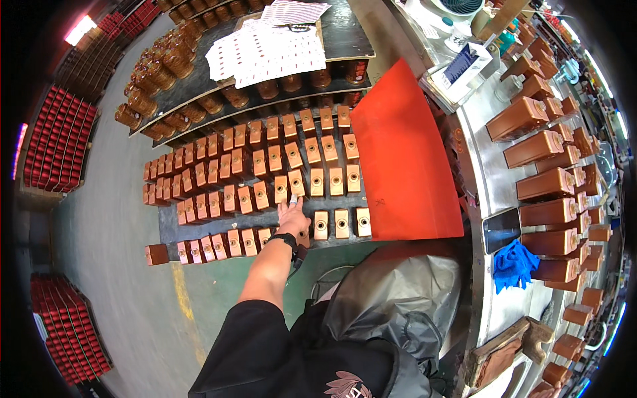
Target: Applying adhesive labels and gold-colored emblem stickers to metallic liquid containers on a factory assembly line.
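My left hand [292, 213] reaches forward from a bare forearm with a black wrist watch [285, 239]. Its fingers are stretched out and lie on the tops of small brown moulded blocks [296, 184] that stand in rows on a dark pallet [167, 229] on the floor. Each block has a metal insert in its top. Nothing shows held in the hand. One block [156, 254] stands alone at the left end of the near row. My right hand is out of the picture.
A red sheet [405, 159] covers the pallet's right part. A metal bench [488, 166] on the right carries larger brown blocks [544, 182], a blue cloth [514, 262] and a dark tablet [501, 229]. Label sheets [265, 50] lie on a shelf behind. Red stacks [60, 139] stand left.
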Tool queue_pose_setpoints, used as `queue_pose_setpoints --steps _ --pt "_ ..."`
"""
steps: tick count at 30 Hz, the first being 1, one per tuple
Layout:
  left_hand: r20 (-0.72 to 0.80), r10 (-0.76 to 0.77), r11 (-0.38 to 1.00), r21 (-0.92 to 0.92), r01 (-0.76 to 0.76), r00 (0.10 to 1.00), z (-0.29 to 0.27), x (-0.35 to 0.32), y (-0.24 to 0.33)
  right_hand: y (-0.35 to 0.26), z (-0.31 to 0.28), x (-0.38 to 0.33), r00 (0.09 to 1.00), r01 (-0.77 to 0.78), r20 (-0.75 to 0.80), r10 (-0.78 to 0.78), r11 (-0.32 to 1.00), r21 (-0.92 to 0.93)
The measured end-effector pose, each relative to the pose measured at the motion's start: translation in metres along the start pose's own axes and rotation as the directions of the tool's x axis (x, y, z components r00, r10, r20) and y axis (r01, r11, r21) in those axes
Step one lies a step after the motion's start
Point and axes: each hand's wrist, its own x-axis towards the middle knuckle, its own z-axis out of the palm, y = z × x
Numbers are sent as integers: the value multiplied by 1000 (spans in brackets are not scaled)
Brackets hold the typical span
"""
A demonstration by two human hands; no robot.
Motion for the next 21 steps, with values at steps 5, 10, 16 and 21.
queue_pose_setpoints --steps 5,10,16,21 --pt "24 -235 967 -93 236 972 3 6 -52 -4 26 18 998 19 62 -19 1000 -7" --pt "103 -265 960 -69 273 959 3 6 -76 -10 50 35 991 42 124 -38 999 -28" --pt "112 -270 956 -86 280 956 5 11 -91 -25 80 59 978 88 192 -79 995 -40" --pt "-102 -378 910 -225 348 920 11 6 -138 -32 104 78 964 122 241 -109 992 -39"
